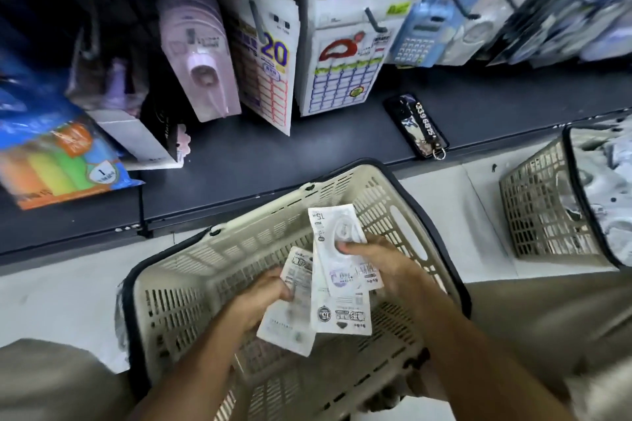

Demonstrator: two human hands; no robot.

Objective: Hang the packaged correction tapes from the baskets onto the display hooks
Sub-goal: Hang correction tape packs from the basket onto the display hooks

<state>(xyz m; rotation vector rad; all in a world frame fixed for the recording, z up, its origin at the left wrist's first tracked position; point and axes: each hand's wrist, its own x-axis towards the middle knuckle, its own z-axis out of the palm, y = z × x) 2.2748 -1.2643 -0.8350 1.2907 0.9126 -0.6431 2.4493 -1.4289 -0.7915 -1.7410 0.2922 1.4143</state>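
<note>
Packaged correction tapes (337,270) were pinched by curled fingers of both the left hand (263,297) and right hand (372,258) above the basket (403,215); hang-holes would best be aligned before reaching for a hook (374,20).

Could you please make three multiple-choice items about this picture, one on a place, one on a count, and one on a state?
1. Where does the phone lie?
A. in the near basket
B. on the dark shelf ledge
C. on a hook

2. How many baskets show?
A. one
B. two
C. four

3. What is the right hand doing?
A. resting open on the floor
B. pushing the basket rim
C. gripping correction tape packs

Answers:
1 B: the phone lies flat on the dark shelf, below the hanging label packs.
2 B: the near basket sits under the hands, and a second basket stands at the right.
3 C: its thumb presses on the correction tape packs; the left hand holds more packs.
</note>
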